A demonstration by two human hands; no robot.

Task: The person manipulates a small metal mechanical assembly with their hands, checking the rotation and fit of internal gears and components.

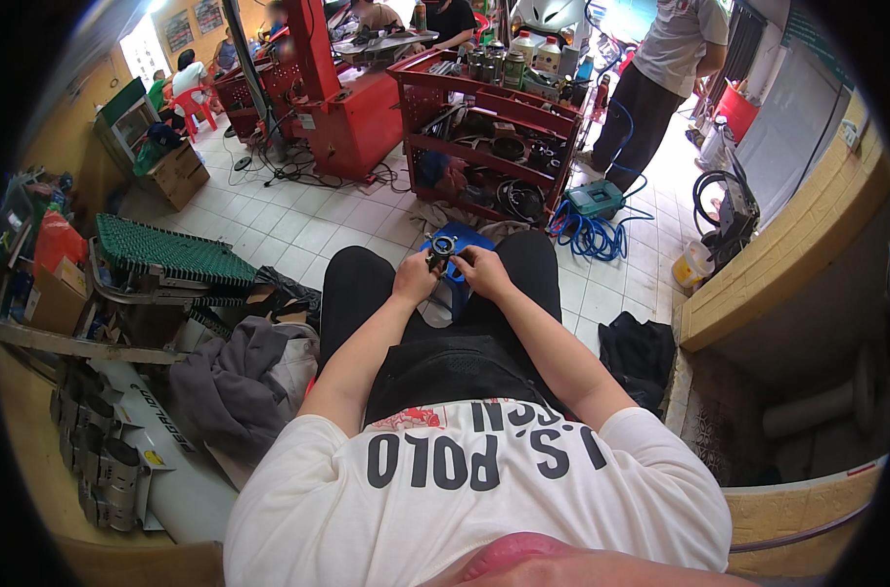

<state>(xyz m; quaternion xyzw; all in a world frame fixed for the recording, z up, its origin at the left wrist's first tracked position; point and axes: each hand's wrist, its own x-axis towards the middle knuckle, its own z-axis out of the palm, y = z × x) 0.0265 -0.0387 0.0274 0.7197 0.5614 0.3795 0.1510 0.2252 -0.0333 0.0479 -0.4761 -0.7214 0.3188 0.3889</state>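
Note:
Between my knees, my left hand (418, 276) grips a small black round part with a silver inner ring (442, 248), holding it up from the left. My right hand (482, 274) pinches at the right side of the same part, fingers curled. Just behind and below the part is a blue object (472, 238), partly hidden by my hands, its exact kind unclear. My forearms rest near my black-trousered thighs (347, 284).
Ahead stand a red tool cart (484, 112), a red machine (362, 127) and a standing person (660, 68). Blue hose (597, 235) lies right ahead. A green folding bed (171, 249) and grey cloth (230, 386) are at left; a yellow wall edge (758, 264) is at right.

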